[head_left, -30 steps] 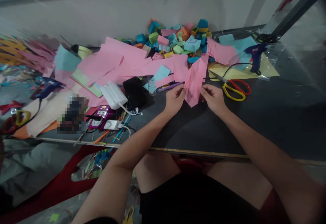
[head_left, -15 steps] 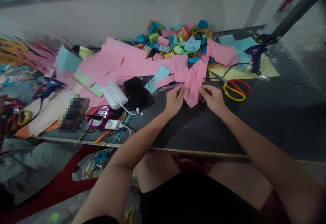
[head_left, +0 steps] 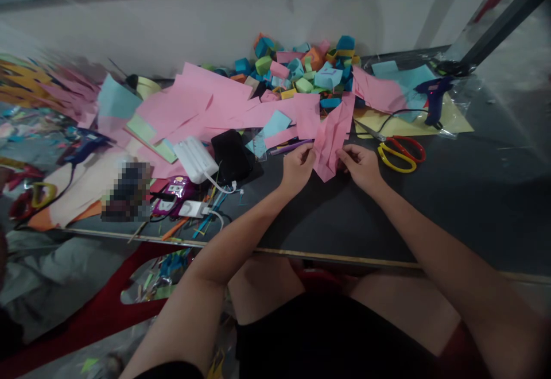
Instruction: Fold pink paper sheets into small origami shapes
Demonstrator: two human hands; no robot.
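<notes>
A long pink paper sheet [head_left: 332, 135], creased along its length, stands tilted above the dark table [head_left: 451, 207]. My left hand [head_left: 298, 166] pinches its left edge near the lower end. My right hand [head_left: 360, 165] pinches the right edge at the same height. Both hands have their fingers closed on the paper, and its lower tip points down between them, close to the table.
Loose pink and blue sheets [head_left: 206, 106] cover the table's left and back. A heap of coloured paper boxes [head_left: 301, 69] lies behind. Red-and-yellow scissors [head_left: 398, 150] and a blue glue gun [head_left: 434, 95] are to the right. A black pouch [head_left: 230, 155] and white charger [head_left: 196, 159] sit left.
Both hands have stayed on the pink sheet and drawn slightly closer together, narrowing the fold. The view has shifted a little.
</notes>
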